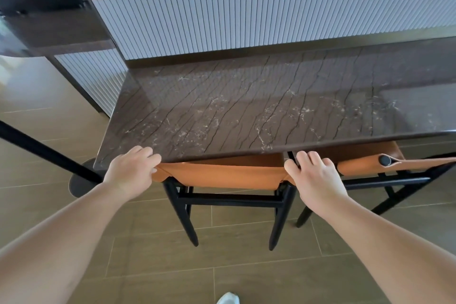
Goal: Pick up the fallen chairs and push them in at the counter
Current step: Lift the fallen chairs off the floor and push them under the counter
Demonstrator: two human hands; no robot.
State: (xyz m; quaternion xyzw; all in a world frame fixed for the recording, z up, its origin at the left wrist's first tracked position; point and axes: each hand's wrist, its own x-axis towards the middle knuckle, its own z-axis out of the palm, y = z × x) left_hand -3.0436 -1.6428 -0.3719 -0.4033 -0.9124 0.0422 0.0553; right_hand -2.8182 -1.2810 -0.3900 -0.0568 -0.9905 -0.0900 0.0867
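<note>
Dark veined stone forms the counter [259, 106], above a tan tiled floor [153, 266]. Both arms reach forward. The left hand [130, 173] and right hand [315, 175] each clasp a top corner of the near chair [222, 175], upright with its orange back against the counter edge. A second chair [385, 168] stands just right.

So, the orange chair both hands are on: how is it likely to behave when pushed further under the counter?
The chair probably slides rather than rolls: its thin black legs end in plain tips on smooth floor tiles. The leather back may give slightly where the left hand and right hand grip it. Pushed high on tall legs, it could tip or stutter.
</note>
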